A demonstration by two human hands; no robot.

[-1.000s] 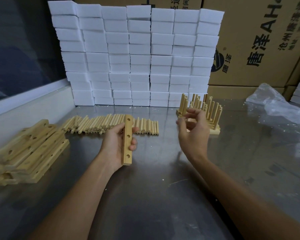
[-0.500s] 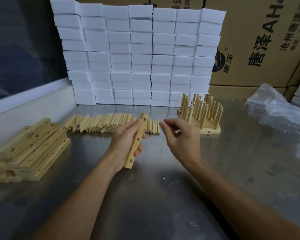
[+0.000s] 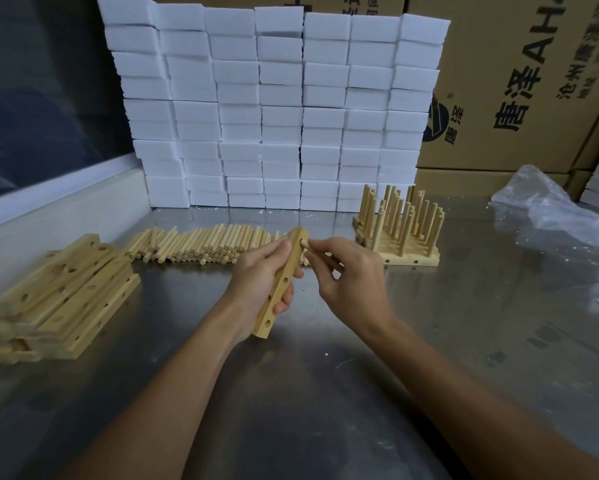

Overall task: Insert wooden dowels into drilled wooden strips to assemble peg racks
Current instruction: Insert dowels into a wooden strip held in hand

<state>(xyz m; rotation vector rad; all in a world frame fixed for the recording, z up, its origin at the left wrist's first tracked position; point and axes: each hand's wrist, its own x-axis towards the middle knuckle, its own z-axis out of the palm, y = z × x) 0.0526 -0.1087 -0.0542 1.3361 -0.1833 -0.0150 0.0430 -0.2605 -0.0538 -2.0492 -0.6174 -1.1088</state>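
Note:
My left hand (image 3: 256, 282) grips a drilled wooden strip (image 3: 285, 280), tilted with its upper end pointing away and several holes facing right. My right hand (image 3: 353, 275) is pinched at the strip's top hole, holding what looks like a dowel (image 3: 333, 264), which is mostly hidden by the fingers. Loose dowels (image 3: 201, 244) lie in a row just behind my hands. Undowelled strips (image 3: 66, 289) are stacked at the left. Finished peg racks (image 3: 402, 226) stand at the back right with their pegs upright.
All of this sits on a metal table (image 3: 325, 393). A wall of white foam blocks (image 3: 273, 109) stands behind the dowels, with cardboard boxes (image 3: 516, 81) beyond. A crumpled clear plastic bag (image 3: 550, 209) lies at the far right. A white ledge (image 3: 66, 206) borders the left side.
My right hand came left from beside the finished racks to the strip's top hole. My left hand tilted the strip so that its upper end leans right.

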